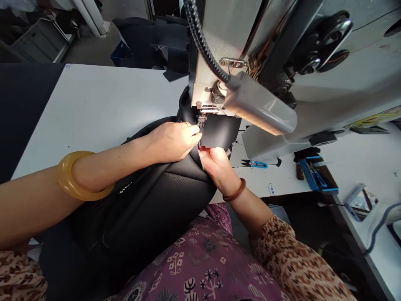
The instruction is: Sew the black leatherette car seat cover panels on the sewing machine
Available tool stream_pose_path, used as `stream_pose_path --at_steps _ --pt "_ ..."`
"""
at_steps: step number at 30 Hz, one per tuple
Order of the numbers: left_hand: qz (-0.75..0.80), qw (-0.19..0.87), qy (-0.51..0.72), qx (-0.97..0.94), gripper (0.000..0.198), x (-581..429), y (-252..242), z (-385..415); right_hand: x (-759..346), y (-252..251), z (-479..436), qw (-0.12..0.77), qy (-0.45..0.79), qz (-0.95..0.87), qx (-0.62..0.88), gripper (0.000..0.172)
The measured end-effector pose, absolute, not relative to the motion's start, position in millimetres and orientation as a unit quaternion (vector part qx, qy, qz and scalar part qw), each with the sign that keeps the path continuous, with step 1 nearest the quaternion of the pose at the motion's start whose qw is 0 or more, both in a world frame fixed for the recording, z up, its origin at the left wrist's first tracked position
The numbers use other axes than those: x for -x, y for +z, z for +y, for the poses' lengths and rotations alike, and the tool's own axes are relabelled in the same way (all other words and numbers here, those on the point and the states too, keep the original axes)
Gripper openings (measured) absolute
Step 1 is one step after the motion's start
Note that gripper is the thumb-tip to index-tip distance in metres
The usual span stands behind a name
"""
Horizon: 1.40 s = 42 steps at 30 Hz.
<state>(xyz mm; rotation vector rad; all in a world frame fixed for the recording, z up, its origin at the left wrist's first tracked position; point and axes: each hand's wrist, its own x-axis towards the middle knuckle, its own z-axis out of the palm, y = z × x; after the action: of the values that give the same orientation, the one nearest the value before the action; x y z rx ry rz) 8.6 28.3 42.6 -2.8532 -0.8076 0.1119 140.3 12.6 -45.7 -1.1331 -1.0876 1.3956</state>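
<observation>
Nearest the wearer, below both hands, is a purple patterned apron (200,267). The black cover (175,188) lies bunched over the near table edge, below and to the left of the right hand. The left hand (177,142), behind a yellow bangle (65,175), has its fingers drawn narrowly together on the cover, just beside the presser foot (202,121). The right hand (216,165), with a brown bracelet (238,192) at the wrist, holds the near edge of a black panel (221,129); its fingertips are partly hidden. Right of that hand, blue-handled snips (258,164) rest on the table (103,96); farther right stands a blue box (307,171) of small tools. Above the right hand are a lit lamp (263,104) and the sewing machine (232,25). Well beyond the left hand, black sheets (144,39) are piled past the table's far edge.
</observation>
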Motion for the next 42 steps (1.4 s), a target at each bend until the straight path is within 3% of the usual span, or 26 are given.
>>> stream_pose_path --at_steps 3,5,8,11,15,23,27,34,42 --pt "-0.292 0.092 0.034 0.951 0.037 -11.0 44.2 11.5 -149.1 -39.5 1.3 0.466 0.593 -0.456 0.472 0.019" --pt "-0.323 0.082 0.036 0.942 0.04 -13.0 45.3 -3.5 -164.8 -31.7 -17.7 0.427 0.535 -0.537 0.493 0.021" --pt "-0.372 0.057 0.06 0.925 0.049 -18.4 45.3 -22.1 -196.5 -22.0 -44.6 0.345 0.252 -0.76 0.49 0.024" --pt "-0.408 0.034 0.068 0.91 0.051 -27.7 41.4 -31.3 -218.6 -22.9 -48.7 0.277 -0.083 -0.843 0.454 0.026" --pt "-0.447 0.026 0.056 0.892 0.056 -36.3 33.7 -35.4 -223.0 -29.9 -24.4 0.268 -0.288 -0.795 0.462 0.024" --pt "-0.346 0.049 0.015 0.937 0.056 -12.8 33.8 -16.1 -213.9 -14.8 -8.2 0.149 -0.259 -0.845 0.444 0.032" --pt "-0.305 0.078 0.001 0.949 0.056 -8.4 30.9 -7.1 -200.5 -16.7 -9.0 0.161 -0.187 -0.862 0.442 0.03" --pt "-0.288 0.078 -0.005 0.955 0.05 -8.1 31.4 -3.3 -196.2 -25.3 4.9 0.152 -0.078 -0.89 0.423 0.043" --pt "-0.294 0.082 0.013 0.952 0.044 -10.1 39.4 5.5 -196.3 -20.4 8.4 0.176 -0.182 -0.888 0.383 0.038"
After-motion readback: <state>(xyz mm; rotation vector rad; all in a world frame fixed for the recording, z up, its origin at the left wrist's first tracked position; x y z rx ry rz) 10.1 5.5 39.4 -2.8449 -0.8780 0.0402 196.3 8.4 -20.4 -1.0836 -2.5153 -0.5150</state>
